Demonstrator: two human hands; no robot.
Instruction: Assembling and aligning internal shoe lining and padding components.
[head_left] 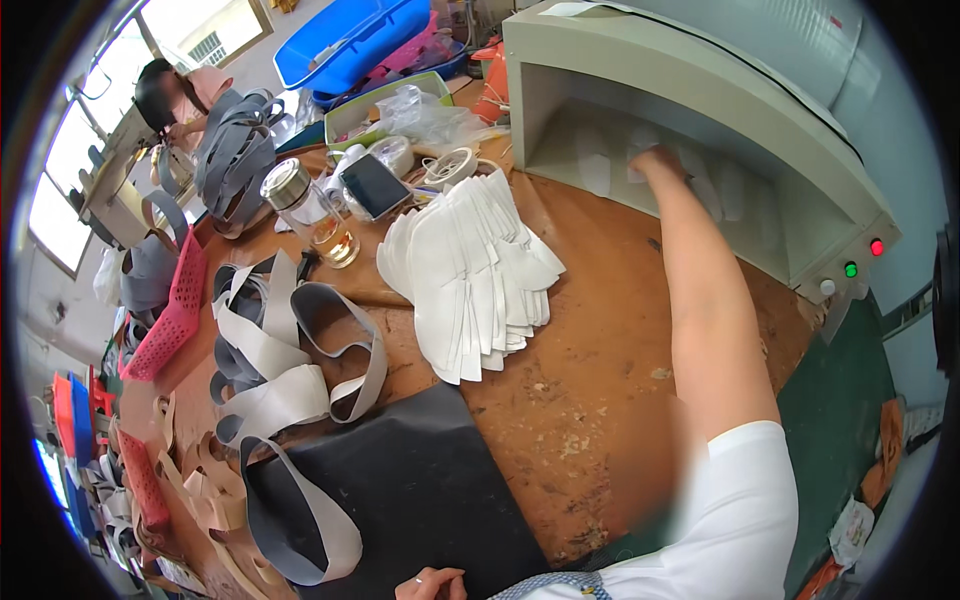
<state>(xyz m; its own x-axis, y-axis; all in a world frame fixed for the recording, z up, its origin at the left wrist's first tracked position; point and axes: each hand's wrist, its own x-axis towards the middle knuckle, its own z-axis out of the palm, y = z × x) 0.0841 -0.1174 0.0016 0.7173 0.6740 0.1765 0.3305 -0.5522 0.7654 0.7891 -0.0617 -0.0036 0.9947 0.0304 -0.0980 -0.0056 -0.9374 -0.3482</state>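
My right arm stretches into the open front of a grey box-shaped machine (pixel 560 135). Inside it, my right hand (pixel 660 162) touches or overlaps a thin white piece on the machine's floor; its fingers are too small to make out. More pale pieces (pixel 597 174) lie beside it there. My left hand (pixel 430 583) is at the bottom edge over the black sheet (pixel 400 480), its fingers curled; what they hold, if anything, is hidden. A fanned stack of white cut pieces (pixel 480 270), rounded like shoe parts, lies on the brown-covered table (pixel 600 400).
Grey straps (pixel 285 395) loop over the table's left side. Behind the stack stand a glass bottle (pixel 320 225), a phone (pixel 375 187) and tape rolls (pixel 450 167). A pink basket (pixel 175 310) edges the table. Another person (pixel 185 100) sits far left.
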